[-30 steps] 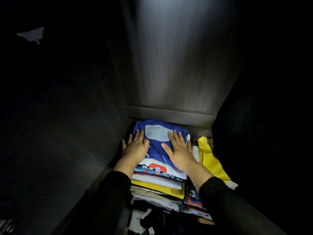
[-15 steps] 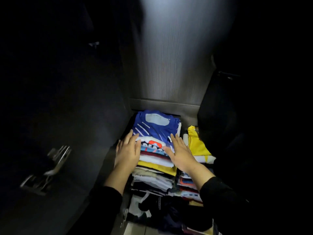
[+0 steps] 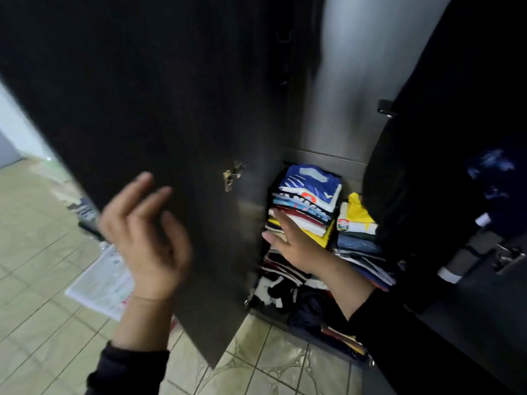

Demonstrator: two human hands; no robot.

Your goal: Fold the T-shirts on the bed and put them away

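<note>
A home bedroom: wardrobe [image 3: 176,115] (dark doors), folded T-shirts [image 3: 309,203].

The left hand [image 3: 145,235] has lifted off the folded T-shirts [image 3: 309,201] to the wardrobe door [image 3: 171,109].

An open wardrobe door [image 3: 176,115] is standing between the two hands, blocking the left hand [image 3: 145,238] from the shelf. Stacked shirts [image 3: 306,203] are filling the space ahead of the right hand [image 3: 291,242], and dark hanging clothes [image 3: 445,155] are crowding its right side.
</note>
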